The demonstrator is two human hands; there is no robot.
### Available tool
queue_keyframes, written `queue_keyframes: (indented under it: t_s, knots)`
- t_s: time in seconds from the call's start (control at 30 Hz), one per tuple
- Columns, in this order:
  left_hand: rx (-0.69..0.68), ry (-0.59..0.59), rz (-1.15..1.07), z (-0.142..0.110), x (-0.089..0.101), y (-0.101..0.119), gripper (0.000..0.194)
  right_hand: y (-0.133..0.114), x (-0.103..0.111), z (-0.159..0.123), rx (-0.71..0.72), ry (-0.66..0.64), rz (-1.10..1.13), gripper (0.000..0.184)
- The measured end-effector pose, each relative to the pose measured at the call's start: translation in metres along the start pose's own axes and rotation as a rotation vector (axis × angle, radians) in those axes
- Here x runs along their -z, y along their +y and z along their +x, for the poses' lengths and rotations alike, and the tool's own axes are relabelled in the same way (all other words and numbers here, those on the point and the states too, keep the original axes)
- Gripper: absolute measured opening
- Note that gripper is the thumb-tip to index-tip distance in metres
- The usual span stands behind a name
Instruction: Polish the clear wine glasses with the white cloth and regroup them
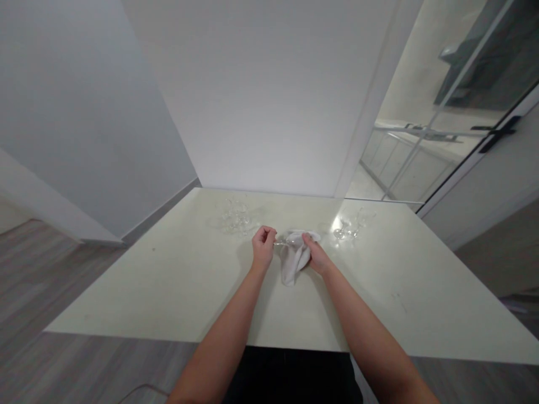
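Between my hands, above the middle of the table, a clear stemmed glass (281, 243) lies sideways. My left hand (264, 244) is closed around its foot end, at the left. A white cloth (293, 259) wraps the bowl end and hangs down in folds. My right hand (314, 251) grips the cloth from the right, thumb on top, with the bowl mostly hidden inside. To the left beyond my hands is a group of clear glasses (238, 217). More clear stemmed glasses (348, 229) are at the right; their exact outlines are hard to make out.
The pale, glossy table (177, 292) has its far edge against a white panel (269, 112). At the right rear is a glass-paned door (416, 151) with a black handle (499, 134). A thin cable (143, 387) lies on the floor at the near left.
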State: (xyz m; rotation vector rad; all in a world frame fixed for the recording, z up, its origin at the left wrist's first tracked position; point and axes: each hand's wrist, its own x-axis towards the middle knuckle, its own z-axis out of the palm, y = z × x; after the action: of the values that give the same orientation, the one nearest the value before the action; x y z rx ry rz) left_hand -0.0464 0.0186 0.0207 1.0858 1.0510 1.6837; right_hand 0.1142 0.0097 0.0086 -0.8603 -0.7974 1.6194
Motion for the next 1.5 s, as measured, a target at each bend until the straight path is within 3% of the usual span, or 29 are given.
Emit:
queue_keyframes:
  t_s: [0.2, 0.37, 0.6, 0.73, 0.93, 1.07, 1.27, 1.37, 1.5]
  knots:
    - [-0.010, 0.047, -0.004, 0.003, 0.003, 0.001, 0.017, 0.007, 0.001, 0.006, -0.093, -0.001, -0.043, 0.055]
    - [-0.012, 0.047, 0.009, 0.002, 0.003, 0.001, 0.018, 0.011, 0.009, 0.010, -0.005, 0.001, -0.123, 0.049]
    - [-0.001, -0.008, 0.055, 0.000, -0.001, 0.000, 0.019, 0.003, 0.004, 0.007, 0.024, 0.052, 0.062, 0.034]
    - [-0.011, 0.011, 0.104, 0.001, -0.002, -0.001, 0.019, 0.006, 0.005, 0.013, 0.088, 0.136, 0.090, 0.034]
    - [-0.013, 0.059, 0.082, 0.000, -0.002, -0.001, 0.025, 0.009, 0.013, 0.014, 0.141, 0.300, -0.171, 0.038]
    - [0.049, 0.119, -0.028, 0.000, -0.003, 0.001, 0.028, 0.005, 0.006, 0.008, 0.110, 0.151, -0.014, 0.032]
    - [0.151, 0.150, -0.262, 0.001, -0.011, -0.001, 0.034, -0.002, -0.004, 0.004, 0.202, 0.039, 0.291, 0.027]
    - [0.220, 0.030, -0.296, -0.003, -0.017, -0.005, 0.035, -0.001, -0.010, 0.001, 0.140, -0.053, 0.282, 0.033]
    - [0.181, -0.164, -0.089, -0.012, -0.025, -0.011, 0.035, 0.007, -0.015, -0.003, 0.075, -0.064, 0.190, 0.042]
